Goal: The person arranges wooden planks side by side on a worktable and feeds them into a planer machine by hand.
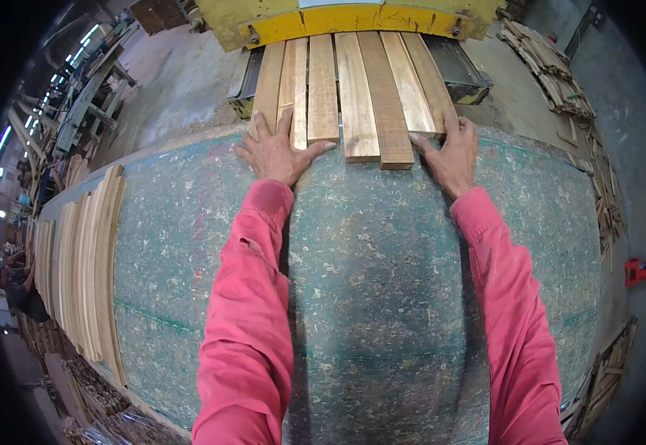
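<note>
Beyond the table's left side, a grey workbench [100, 93] stands on the concrete floor [171, 81], with bright tube lights [80, 53] above and farther left. A co-worker in dark clothing [22, 285] is at the far left rim, and stacked wood strips [104, 393] lie at lower left. On the right, a pile of rough slats [549, 70] lies near loose wood scraps [608, 194]; a small red object [638, 271], its kind unclear, sits nearer.

Green worktable [382, 297], worn, pale scuffs all over, darker green lines across. Left side: row of long wooden strips [89, 267], laid side by side. Far edge: near ends of wooden boards [356, 96] overlap tabletop, uneven, middle ones jutting farthest.
</note>
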Action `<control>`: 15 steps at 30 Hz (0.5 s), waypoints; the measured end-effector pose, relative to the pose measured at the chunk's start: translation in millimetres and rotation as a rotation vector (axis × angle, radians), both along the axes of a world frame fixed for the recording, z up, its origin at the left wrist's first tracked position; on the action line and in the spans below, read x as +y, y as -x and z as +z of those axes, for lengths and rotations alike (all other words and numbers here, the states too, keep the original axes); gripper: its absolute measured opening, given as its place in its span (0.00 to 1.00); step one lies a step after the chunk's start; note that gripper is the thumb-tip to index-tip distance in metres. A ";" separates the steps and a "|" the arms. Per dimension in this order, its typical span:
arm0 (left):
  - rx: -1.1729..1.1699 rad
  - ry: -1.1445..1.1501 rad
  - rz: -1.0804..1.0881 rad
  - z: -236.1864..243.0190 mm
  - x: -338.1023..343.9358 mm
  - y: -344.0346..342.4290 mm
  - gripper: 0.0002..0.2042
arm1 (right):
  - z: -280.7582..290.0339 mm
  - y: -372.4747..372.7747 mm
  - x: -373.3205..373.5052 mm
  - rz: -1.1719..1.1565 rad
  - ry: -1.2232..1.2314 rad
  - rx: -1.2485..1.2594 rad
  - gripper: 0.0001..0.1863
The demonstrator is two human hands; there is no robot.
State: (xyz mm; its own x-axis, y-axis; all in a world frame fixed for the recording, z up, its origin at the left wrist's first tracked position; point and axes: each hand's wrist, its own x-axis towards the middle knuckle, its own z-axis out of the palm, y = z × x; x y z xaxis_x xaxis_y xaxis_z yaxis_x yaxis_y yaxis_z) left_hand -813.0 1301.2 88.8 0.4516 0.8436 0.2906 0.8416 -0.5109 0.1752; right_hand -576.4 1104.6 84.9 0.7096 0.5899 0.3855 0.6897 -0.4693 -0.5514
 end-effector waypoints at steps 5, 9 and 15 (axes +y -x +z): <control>-0.051 0.050 -0.022 0.0 30.1 -11.1 0.54 | -12.0 18.3 4.9 0.106 0.195 -0.106 0.59; -0.053 0.038 -0.021 2.2 48.4 -19.9 0.53 | -5.4 31.2 14.5 0.141 0.348 -0.259 0.57; -0.066 0.065 -0.082 -5.6 85.5 -20.3 0.54 | -6.9 32.8 44.6 0.060 0.344 -0.579 0.50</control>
State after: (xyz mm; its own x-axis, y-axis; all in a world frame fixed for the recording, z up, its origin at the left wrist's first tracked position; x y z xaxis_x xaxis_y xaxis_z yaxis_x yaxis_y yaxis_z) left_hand -792.7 1386.7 83.2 0.5015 0.8226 0.2679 0.7829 -0.5633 0.2642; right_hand -609.2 1149.2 78.0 0.4074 0.7788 0.4770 0.8592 -0.5038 0.0888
